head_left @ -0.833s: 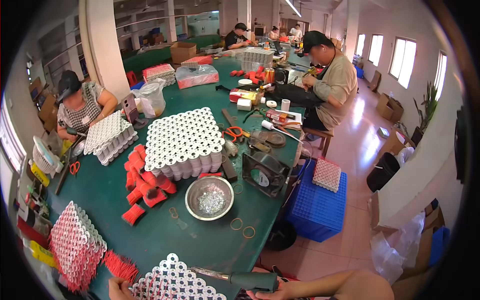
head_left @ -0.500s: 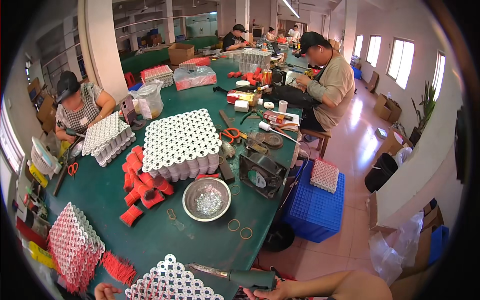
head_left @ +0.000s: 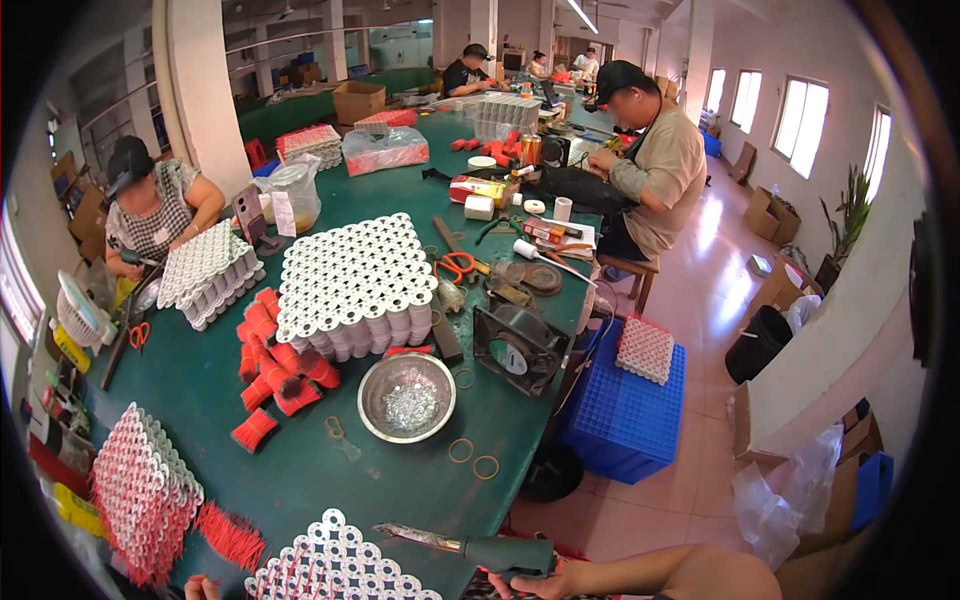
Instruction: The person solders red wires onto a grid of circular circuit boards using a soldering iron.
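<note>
One right hand [head_left: 540, 578] wraps one green-handled tool [head_left: 470, 546]; one steel bowl [head_left: 407, 397], three rubber rings [head_left: 461, 450], green bench [head_left: 400, 480], big workroom.

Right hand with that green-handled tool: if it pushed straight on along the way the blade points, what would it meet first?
The right hand aims the green-handled tool leftward, so it would probably first meet the block of white-capped tubes just beyond the tip; depth is unclear.
</note>
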A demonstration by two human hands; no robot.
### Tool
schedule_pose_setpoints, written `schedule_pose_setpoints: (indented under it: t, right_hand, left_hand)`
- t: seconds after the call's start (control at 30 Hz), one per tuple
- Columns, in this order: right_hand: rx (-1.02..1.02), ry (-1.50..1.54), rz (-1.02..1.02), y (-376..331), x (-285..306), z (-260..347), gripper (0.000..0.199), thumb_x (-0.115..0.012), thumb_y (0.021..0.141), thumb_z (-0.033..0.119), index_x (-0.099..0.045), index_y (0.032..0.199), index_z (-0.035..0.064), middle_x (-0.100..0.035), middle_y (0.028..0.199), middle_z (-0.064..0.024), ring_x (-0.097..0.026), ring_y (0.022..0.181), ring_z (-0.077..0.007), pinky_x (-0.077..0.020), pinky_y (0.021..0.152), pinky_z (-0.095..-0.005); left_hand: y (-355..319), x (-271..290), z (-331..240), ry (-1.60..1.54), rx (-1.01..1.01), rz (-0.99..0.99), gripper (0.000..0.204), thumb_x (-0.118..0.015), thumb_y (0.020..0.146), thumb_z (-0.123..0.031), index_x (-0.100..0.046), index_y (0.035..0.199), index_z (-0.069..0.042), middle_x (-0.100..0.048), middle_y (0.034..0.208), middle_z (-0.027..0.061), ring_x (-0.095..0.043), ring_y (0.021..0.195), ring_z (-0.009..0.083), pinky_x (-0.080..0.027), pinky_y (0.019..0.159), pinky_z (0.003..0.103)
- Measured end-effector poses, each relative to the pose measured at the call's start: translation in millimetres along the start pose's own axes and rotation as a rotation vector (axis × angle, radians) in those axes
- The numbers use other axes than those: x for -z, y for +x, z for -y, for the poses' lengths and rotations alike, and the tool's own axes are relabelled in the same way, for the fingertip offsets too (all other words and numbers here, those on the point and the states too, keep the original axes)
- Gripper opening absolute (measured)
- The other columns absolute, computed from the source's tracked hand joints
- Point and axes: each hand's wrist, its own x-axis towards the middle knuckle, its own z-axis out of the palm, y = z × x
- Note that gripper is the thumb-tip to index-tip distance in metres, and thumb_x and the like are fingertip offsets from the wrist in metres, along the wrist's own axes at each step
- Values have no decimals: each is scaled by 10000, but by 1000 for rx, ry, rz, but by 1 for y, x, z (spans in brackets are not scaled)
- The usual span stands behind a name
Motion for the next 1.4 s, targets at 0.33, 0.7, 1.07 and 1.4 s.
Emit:
schedule_pose_setpoints:
  t: [0.33, 0.7, 1.07, 1.4]
  right_hand:
    - [56, 13, -65, -3, -4, 5, 317, -631, 960, 271, -528, 1165, 53, -597, 829, -43, -577, 696, -126, -480, 618, -292]
    - [-3, 3, -73, -9, 0, 6, 337, -623, 964, 248, -523, 1202, 31, -600, 831, -45, -576, 684, -128, -484, 609, -289]
    - [26, -59, -21, -18, 1, -7, 384, -611, 971, 227, -472, 1292, 66, -601, 878, -65, -582, 694, -135, -502, 617, -300]
    - [-247, -102, 146, -27, 0, 10, 386, -538, 991, 252, -527, 1347, 106, -652, 1002, -74, -607, 848, -157, -506, 754, -283]
  left_hand:
    - [3, -4, 22, 182, -170, 58, 225, -665, 936, -125, -662, 1003, 90, -707, 949, 154, -625, 812, 222, -511, 791, 329]
    - [3, 6, 10, 3, -173, -16, 144, -607, 965, -88, -622, 961, 55, -670, 857, 98, -603, 780, 182, -507, 742, 307]
    - [-19, 66, -60, -9, -413, -144, 86, -652, 940, -51, -648, 968, 30, -632, 831, 44, -563, 718, 127, -498, 661, 253]
    - [-68, 40, -139, -198, -341, 302, 88, -560, 978, -65, -537, 907, -16, -525, 770, 35, -491, 710, 119, -419, 668, 240]
